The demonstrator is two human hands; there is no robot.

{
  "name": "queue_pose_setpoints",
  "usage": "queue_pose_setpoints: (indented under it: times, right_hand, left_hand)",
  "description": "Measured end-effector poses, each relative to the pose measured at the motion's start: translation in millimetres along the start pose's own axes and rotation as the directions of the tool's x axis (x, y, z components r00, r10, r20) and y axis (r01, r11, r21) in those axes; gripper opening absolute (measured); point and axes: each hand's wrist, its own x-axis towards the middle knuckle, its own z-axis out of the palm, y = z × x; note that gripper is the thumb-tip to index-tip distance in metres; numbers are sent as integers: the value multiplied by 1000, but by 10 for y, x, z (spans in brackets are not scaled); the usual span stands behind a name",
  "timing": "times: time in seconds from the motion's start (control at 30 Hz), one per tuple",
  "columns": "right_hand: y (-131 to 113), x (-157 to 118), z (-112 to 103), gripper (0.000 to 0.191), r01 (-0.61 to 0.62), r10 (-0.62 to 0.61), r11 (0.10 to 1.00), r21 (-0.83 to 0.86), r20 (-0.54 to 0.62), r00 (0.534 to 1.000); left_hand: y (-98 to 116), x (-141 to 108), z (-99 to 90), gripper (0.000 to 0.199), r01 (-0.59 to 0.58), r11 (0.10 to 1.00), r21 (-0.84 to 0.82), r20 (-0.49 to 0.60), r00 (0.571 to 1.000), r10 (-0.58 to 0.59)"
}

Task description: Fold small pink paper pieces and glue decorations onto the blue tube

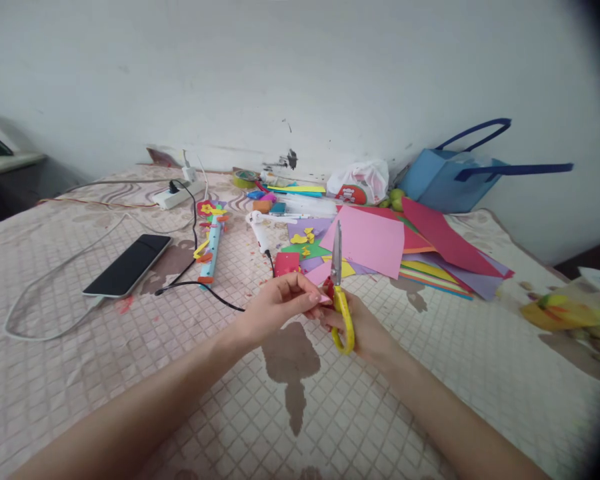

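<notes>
Near the middle of the view my two hands meet above the patterned tablecloth (220, 413). A small pink paper piece (325, 299) is pinched between the thumb and fingers of my left hand (280, 300). My right hand (357, 327) holds yellow-handled scissors (344, 327), their blades pointing up and away. Its fingertips are close to the pink piece; whether they touch it is too small to tell. Just beyond the hands lie a red card (287, 263), a large pink sheet (367, 240) and yellow paper cutouts (300, 238).
A white glue gun (259, 233) with a black cable, a decorated blue strip (213, 248) and a phone (129, 265) are on the left. Behind are a power strip (173, 197) and plastic bag (360, 182). Red sheets (445, 237) and a blue bag (447, 180) stand right.
</notes>
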Motion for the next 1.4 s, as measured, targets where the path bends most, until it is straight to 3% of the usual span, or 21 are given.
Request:
queue_pose_setpoints:
  times: [0.1,0.23,0.3,0.5,0.83,0.93,1.07,1.17,1.4]
  right_hand:
    - [20,1,-9,25,4,-3,1000,-8,85,996]
    - [41,-7,-49,28,-28,31,999,-24,116,993]
    - [42,-17,-58,31,-52,54,998,-20,109,993]
    - [86,-36,-67,29,-23,20,1000,12,162,987]
    - [179,-13,-67,32,16,-9,999,-48,145,989]
    - [168,-18,-77,32,-9,17,998,-65,127,992]
    - [142,-48,-84,31,-9,18,997,-81,117,993]
    - [96,-91,-71,33,50,-26,977,-209,118,993]
    - [7,-171,17,29,100,-96,824,-558,37,995]
  left_hand:
    - [-26,1,21,21,32,999,-16,27,999,-32]
    - [-72,35,-33,23,65,998,23,-164,985,-61]
    - [-76,44,-61,22,64,998,14,-204,977,-59]
    - [-43,18,-48,18,3,998,-62,-179,984,-15]
    - [-48,-12,31,15,-90,990,-113,-111,991,77]
    - [-75,17,-11,16,-59,997,-42,-214,976,48]
    - [-99,67,-98,19,5,997,-79,-379,925,-34]
    - [-75,78,-120,21,-4,995,-104,-391,920,-37]
    - [40,36,-71,19,-108,981,-160,-392,919,37]
